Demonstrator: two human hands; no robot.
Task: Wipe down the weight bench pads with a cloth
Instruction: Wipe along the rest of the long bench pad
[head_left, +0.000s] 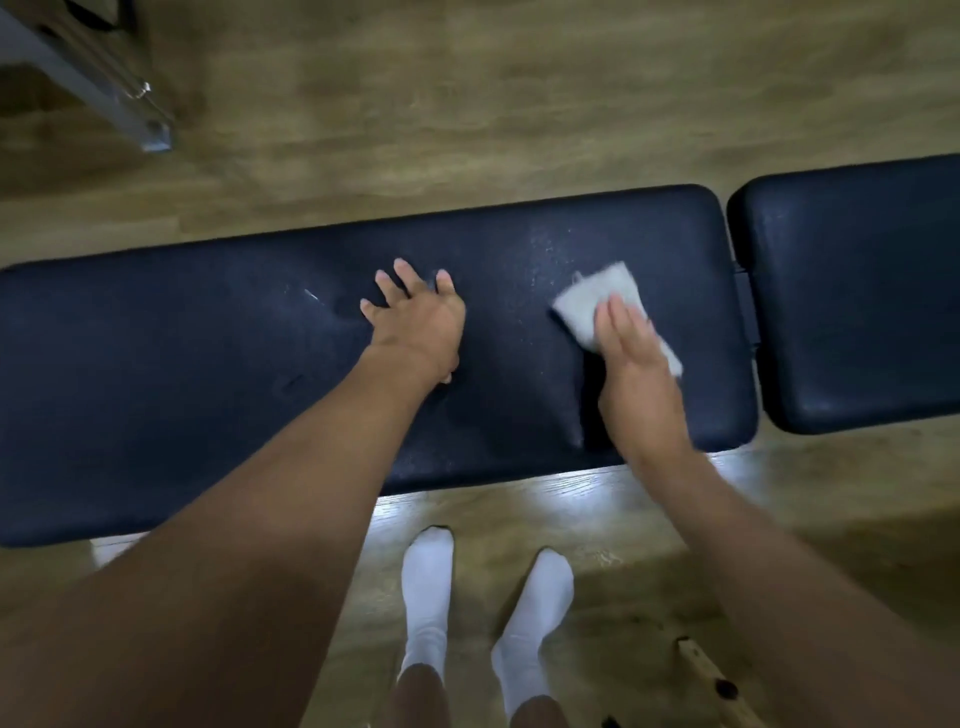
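Past my white socks (427, 587), my left hand (418, 325) rests on the long black pad (182, 395), fingers splayed. My right hand (631, 364) presses flat on the grey cloth (589, 306), fingers straight and together. The cloth pokes out beyond my fingertips, near the second pad (857, 291).

Cloth (592, 306) blurred, partly under right hand (631, 364); short pad (857, 291) (right one) cut by edge.

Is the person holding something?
Nothing gripped: the right hand presses flat on the near part of the cloth; the left hand rests bare on the pad.
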